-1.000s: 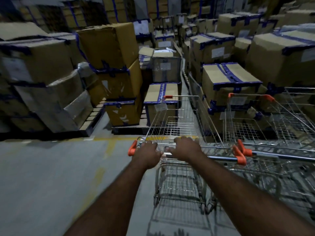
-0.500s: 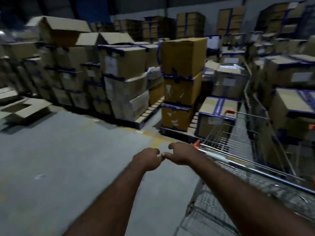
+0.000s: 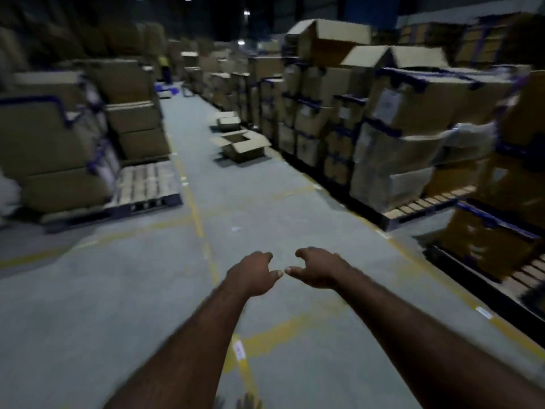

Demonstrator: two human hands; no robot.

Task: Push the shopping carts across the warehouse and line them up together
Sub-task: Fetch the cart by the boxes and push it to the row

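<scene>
The shopping carts were out of view. The left hand (image 3: 250, 274) and right hand (image 3: 318, 268) hung side by side above the grey floor (image 3: 118, 290), fingers (image 3: 264, 255) loosely curled on nothing, thumbs almost meeting. Stacked cardboard boxes (image 3: 413, 113) lined the aisle, and an open box (image 3: 240, 144) sat on the floor.

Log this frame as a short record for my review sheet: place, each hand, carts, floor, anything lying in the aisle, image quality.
place: warehouse aisle between stacked boxes on pallets
left hand: stretched forward, fingers loosely curled, holding nothing
right hand: stretched forward, fingers loosely curled, holding nothing; its thumb tip is close to the left thumb's
shopping carts: none in view
floor: grey concrete with yellow lines
in the aisle: open cardboard box on the floor beside the right-hand stacks, a second one behind it
image: dim, motion-blurred
</scene>
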